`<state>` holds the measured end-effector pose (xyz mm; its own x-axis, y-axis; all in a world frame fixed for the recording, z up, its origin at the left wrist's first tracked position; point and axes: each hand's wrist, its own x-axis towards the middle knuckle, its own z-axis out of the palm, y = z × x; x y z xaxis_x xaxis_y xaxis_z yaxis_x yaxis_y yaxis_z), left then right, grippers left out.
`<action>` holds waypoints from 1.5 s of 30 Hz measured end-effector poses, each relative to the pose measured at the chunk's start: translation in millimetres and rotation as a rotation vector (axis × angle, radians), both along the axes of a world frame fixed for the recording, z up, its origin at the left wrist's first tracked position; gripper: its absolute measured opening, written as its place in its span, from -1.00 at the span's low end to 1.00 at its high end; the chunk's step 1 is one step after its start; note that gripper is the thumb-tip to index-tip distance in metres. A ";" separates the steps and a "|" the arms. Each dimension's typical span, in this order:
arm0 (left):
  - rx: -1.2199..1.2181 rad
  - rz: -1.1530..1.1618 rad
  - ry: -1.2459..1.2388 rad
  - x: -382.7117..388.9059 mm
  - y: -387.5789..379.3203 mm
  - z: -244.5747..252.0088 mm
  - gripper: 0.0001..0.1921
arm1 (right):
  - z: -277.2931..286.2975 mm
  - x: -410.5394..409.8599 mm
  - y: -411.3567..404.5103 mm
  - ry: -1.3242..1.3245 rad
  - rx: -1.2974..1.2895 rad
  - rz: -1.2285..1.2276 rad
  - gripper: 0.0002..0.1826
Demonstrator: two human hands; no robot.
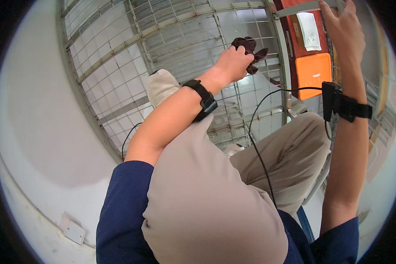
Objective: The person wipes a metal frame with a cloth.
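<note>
My left hand (234,64) is closed around a crumpled dark maroon cloth (246,44), whose loose ends stick out past the fingers. Cloth and hand are at the wire mesh (188,49) of a metal bed frame, close to its right side bar (282,62). Up at the top right, my right hand (346,33) grasps a grey metal rail (300,9); the picture's edge cuts off its fingertips. Black straps with small devices circle both wrists, the left strap (201,95) resting near my raised knee.
Beyond the side bar lie an orange plastic lid (313,76) and a white packet (309,31) on a red surface (316,46). A black cable (250,128) loops from the right wrist device across my legs. A white wall (46,115) with a switch plate (74,232) borders the left.
</note>
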<state>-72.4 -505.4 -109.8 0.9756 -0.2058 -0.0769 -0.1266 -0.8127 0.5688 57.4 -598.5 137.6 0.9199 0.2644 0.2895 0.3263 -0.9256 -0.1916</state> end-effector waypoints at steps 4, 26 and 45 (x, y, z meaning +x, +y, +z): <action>-0.012 0.034 0.000 3.8 26.5 -0.2 -0.74 | -6.0 5.0 -4.3 0.004 -0.046 -0.017 -0.57; 0.290 0.928 0.222 -318.4 312.4 1.5 -0.75 | -60.2 97.5 -87.5 -0.172 -0.242 0.421 -0.29; -0.355 1.394 0.005 -219.5 221.1 -28.6 -0.75 | -37.7 63.1 -48.8 -0.093 -0.220 -0.009 -0.21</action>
<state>-291.9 -284.3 -138.4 0.3936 0.8903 -0.2289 0.6414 -0.0876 0.7622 120.5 -647.3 99.9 0.8946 0.3226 0.3094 0.3250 -0.9446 0.0452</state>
